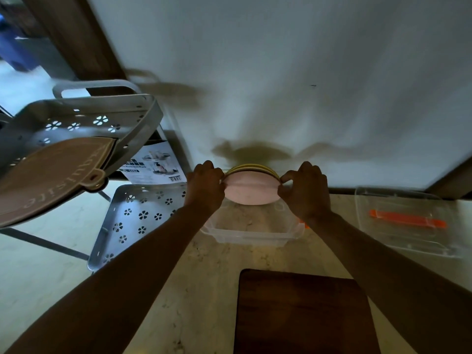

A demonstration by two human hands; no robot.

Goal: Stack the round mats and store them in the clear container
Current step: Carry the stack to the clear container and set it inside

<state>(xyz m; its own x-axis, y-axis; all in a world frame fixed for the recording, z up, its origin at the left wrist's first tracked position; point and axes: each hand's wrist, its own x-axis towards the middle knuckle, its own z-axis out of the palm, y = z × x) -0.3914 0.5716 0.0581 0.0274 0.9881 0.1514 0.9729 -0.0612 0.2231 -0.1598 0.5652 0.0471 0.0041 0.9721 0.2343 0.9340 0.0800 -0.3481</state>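
A stack of round mats (251,190), pink on the near face with yellowish ones behind, is held upright on edge over the far end of the clear container (252,235). My left hand (204,186) grips the stack's left edge. My right hand (305,191) pinches its right edge. The container stands open on the marble counter, and its inside looks bare below the mats.
The clear lid (408,223) with an orange handle lies right of the container. A dark wooden board (304,312) lies near me. A grey perforated rack (76,129) with a brown mat (51,177), a lower tray (138,218) and a leaflet (155,164) stand at left.
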